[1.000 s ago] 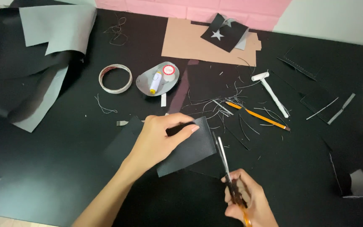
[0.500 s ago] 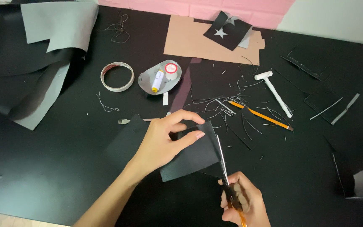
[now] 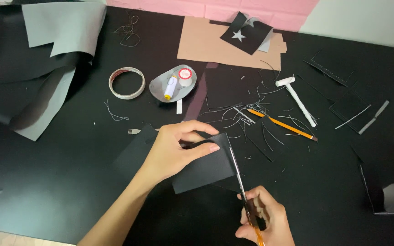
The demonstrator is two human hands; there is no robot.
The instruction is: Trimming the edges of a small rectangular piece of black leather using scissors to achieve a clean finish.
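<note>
My left hand (image 3: 176, 148) pinches a dark rectangular sheet piece (image 3: 206, 166) near its top edge and holds it just above the black table (image 3: 46, 182). My right hand (image 3: 265, 221) grips orange-handled scissors (image 3: 240, 187) at the bottom of the view. Their blades run up along the right edge of the dark piece and look nearly closed on it.
A tape roll (image 3: 127, 82), a small dish with thread spools (image 3: 174, 84), a pencil (image 3: 281, 124), a white hammer-shaped tool (image 3: 297, 98), thin offcuts, a tan sheet (image 3: 206, 43) with a star-cut black card (image 3: 245, 33), and large grey-black sheets (image 3: 46, 54) at left.
The scissors have moved left and up against the right edge of the dark piece. My left hand has shifted its grip on the piece and lifted it slightly.
</note>
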